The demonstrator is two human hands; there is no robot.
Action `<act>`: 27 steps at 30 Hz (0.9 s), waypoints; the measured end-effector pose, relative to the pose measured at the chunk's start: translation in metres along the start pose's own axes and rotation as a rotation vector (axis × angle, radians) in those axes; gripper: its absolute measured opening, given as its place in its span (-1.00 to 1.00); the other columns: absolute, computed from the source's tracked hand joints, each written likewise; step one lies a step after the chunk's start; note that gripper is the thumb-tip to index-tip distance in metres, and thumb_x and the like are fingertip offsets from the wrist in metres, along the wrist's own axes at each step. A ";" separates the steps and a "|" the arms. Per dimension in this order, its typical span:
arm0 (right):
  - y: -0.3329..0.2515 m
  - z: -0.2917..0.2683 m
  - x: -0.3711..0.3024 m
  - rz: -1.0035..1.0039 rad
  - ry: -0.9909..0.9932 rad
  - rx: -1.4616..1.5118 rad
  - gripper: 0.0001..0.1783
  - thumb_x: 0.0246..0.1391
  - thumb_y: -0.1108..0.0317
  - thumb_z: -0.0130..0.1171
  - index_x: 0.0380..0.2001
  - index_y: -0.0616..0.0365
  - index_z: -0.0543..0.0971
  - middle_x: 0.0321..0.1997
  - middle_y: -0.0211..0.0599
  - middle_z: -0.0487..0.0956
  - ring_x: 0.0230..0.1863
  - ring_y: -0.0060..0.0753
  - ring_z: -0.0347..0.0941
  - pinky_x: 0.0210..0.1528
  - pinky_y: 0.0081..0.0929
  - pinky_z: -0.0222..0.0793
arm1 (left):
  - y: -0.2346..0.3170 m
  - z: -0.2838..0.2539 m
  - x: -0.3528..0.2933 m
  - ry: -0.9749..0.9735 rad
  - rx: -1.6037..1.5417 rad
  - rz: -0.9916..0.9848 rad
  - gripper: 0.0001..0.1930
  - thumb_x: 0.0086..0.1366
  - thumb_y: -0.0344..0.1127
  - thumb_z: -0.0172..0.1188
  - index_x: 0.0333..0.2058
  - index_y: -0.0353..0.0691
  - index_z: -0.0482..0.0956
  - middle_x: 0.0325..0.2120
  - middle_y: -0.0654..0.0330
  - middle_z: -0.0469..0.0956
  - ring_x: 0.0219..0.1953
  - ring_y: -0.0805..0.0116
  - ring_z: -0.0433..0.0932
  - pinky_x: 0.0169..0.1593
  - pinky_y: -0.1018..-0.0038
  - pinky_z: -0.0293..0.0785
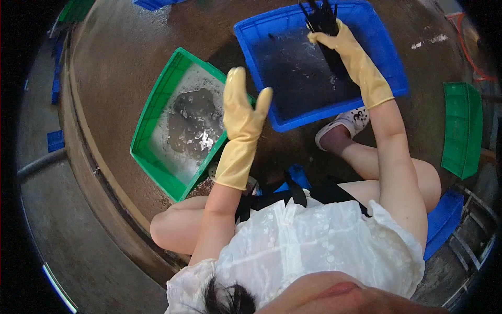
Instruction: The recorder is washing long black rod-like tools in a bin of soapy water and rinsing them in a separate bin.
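My right hand (340, 42), in a pale yellow rubber glove, grips a bundle of thin black strips (320, 18) over the far part of a blue tub (314, 116). I cannot make out what kind of thing the strips are. Dark water fills the tub, and a black shape below the hand is partly lost in it. My left hand (241, 107), gloved alike, is raised by the right edge of a green tub (150, 123). Its thumb stands apart from the straight fingers, with nothing held. Grey water with white foam lies in the green tub.
The brown floor (115, 78) is wet. At the right stand another green tub (463, 131) and a blue tub (444, 222), beside a metal frame (465, 230). My foot in a white spotted clog (355, 121) is close to the blue tub's near edge.
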State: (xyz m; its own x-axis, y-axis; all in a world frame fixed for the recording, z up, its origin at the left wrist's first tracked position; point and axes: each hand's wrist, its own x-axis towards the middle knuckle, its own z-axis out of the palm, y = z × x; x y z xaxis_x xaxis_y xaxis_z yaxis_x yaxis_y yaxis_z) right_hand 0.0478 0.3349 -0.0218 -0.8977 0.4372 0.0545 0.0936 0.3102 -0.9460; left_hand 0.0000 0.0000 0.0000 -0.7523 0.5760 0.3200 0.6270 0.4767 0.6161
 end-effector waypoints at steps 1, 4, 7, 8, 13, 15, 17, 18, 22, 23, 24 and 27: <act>-0.010 -0.001 0.002 0.015 -0.024 0.169 -0.66 0.07 0.49 0.40 -0.06 0.27 0.63 -0.23 -0.25 0.72 -0.07 -0.40 0.65 0.06 -0.41 0.53 | 0.020 0.001 0.014 -0.016 -0.072 0.069 -0.10 0.11 -0.13 0.53 0.31 -0.45 0.29 0.29 -0.25 0.35 0.36 -0.16 0.31 0.42 0.16 0.21; -0.061 0.008 -0.001 -0.129 -0.049 0.316 -0.55 0.15 0.41 0.37 0.09 0.26 0.54 -0.19 -0.21 0.72 -0.14 -0.38 0.66 0.01 -0.43 0.55 | 0.065 0.032 0.053 -0.086 -0.280 0.140 -0.01 0.00 -0.15 0.59 0.30 -0.51 0.26 0.26 -0.24 0.38 0.35 -0.09 0.34 0.40 0.24 0.25; -0.081 0.019 -0.023 -0.156 -0.015 0.333 -0.53 0.15 0.43 0.33 0.13 0.27 0.53 -0.07 -0.17 0.70 -0.04 -0.37 0.62 0.15 -0.33 0.51 | 0.084 0.059 0.081 -0.367 -0.541 -0.039 0.01 -0.02 -0.15 0.61 0.33 -0.40 0.24 0.21 -0.14 0.46 0.29 0.00 0.43 0.34 0.25 0.34; -0.075 0.020 -0.029 -0.133 -0.086 0.398 -0.48 0.15 0.42 0.34 0.18 0.23 0.50 0.00 -0.16 0.68 0.00 -0.37 0.61 0.17 -0.31 0.50 | 0.082 0.074 0.080 -0.411 -0.590 -0.097 -0.14 0.10 -0.23 0.52 0.33 -0.27 0.27 0.17 -0.02 0.50 0.24 0.06 0.48 0.32 0.25 0.38; -0.023 0.069 -0.028 -0.153 -0.192 0.521 -0.20 -0.08 0.43 0.54 0.25 0.19 0.43 0.13 -0.13 0.63 0.19 -0.37 0.52 0.22 -0.32 0.49 | 0.011 0.147 0.068 -0.374 -1.571 -0.790 -0.65 0.23 -0.39 0.23 0.02 -0.18 0.60 -0.04 0.13 0.60 0.06 0.22 0.60 0.08 0.39 0.55; -0.005 0.076 -0.032 -0.174 -0.212 0.504 -0.18 -0.10 0.44 0.55 0.26 0.20 0.42 0.13 -0.12 0.63 0.17 -0.37 0.53 0.19 -0.34 0.51 | 0.020 0.150 0.062 -0.359 -1.574 -0.720 -0.62 0.14 -0.44 0.08 -0.04 -0.22 0.63 -0.15 0.18 0.60 -0.09 0.28 0.61 -0.04 0.38 0.59; 0.005 0.084 -0.030 -0.098 -0.250 0.568 -0.18 -0.11 0.45 0.55 0.26 0.21 0.42 0.13 -0.12 0.63 0.13 -0.39 0.55 0.15 -0.36 0.53 | 0.004 0.155 0.061 -0.413 -1.366 -0.667 -0.64 0.09 -0.47 0.14 -0.09 -0.21 0.63 -0.17 0.21 0.59 -0.14 0.32 0.60 -0.10 0.43 0.56; 0.006 0.084 -0.029 -0.127 -0.259 0.568 -0.16 -0.12 0.45 0.56 0.27 0.21 0.40 0.14 -0.12 0.63 0.08 -0.41 0.57 0.14 -0.38 0.53 | 0.003 0.156 0.062 -0.411 -1.364 -0.673 -0.64 0.09 -0.47 0.14 -0.09 -0.21 0.63 -0.17 0.21 0.59 -0.14 0.32 0.60 -0.10 0.43 0.56; 0.005 0.089 -0.032 -0.101 -0.127 0.465 -0.39 -0.07 0.38 0.52 0.10 0.20 0.57 -0.05 -0.22 0.70 -0.11 -0.49 0.62 0.06 -0.44 0.54 | 0.017 0.152 0.067 -0.347 -1.657 -0.899 -0.71 0.13 -0.41 0.28 -0.12 -0.12 0.63 -0.24 0.32 0.59 -0.16 0.35 0.58 -0.13 0.44 0.52; 0.005 0.090 -0.033 -0.084 -0.022 0.305 -0.50 -0.03 0.37 0.49 0.01 0.19 0.63 -0.14 -0.26 0.72 -0.14 -0.51 0.62 0.03 -0.45 0.54 | 0.024 0.149 0.067 -0.259 -1.794 -1.044 -0.72 0.15 -0.35 0.33 -0.13 -0.09 0.63 -0.27 0.36 0.60 -0.15 0.33 0.59 -0.12 0.41 0.52; -0.005 0.099 -0.034 -0.042 0.038 0.323 -0.63 -0.02 0.35 0.47 -0.11 0.20 0.69 -0.27 -0.34 0.72 -0.18 -0.54 0.62 -0.02 -0.46 0.54 | 0.013 0.156 0.051 -0.231 -1.044 -0.469 -0.66 0.18 -0.19 0.37 -0.06 -0.08 0.63 -0.22 0.30 0.66 -0.06 0.25 0.63 -0.05 0.31 0.56; -0.032 0.090 -0.034 0.150 0.019 0.496 -0.66 -0.01 0.39 0.46 -0.12 0.20 0.68 -0.22 -0.36 0.72 -0.18 -0.53 0.62 0.01 -0.46 0.53 | -0.008 0.158 0.056 -0.377 -0.875 -0.305 -0.43 0.06 -0.45 0.51 0.07 -0.10 0.55 -0.08 0.33 0.63 0.01 0.35 0.60 0.07 0.32 0.54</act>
State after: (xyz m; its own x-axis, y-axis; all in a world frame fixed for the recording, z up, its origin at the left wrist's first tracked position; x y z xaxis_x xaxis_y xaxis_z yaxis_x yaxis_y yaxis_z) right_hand 0.0363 0.2339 -0.0227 -0.8817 0.4626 -0.0922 0.0017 -0.1924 -0.9813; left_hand -0.0151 0.1334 -0.1009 -0.6475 0.7560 -0.0962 -0.0663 0.0699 0.9953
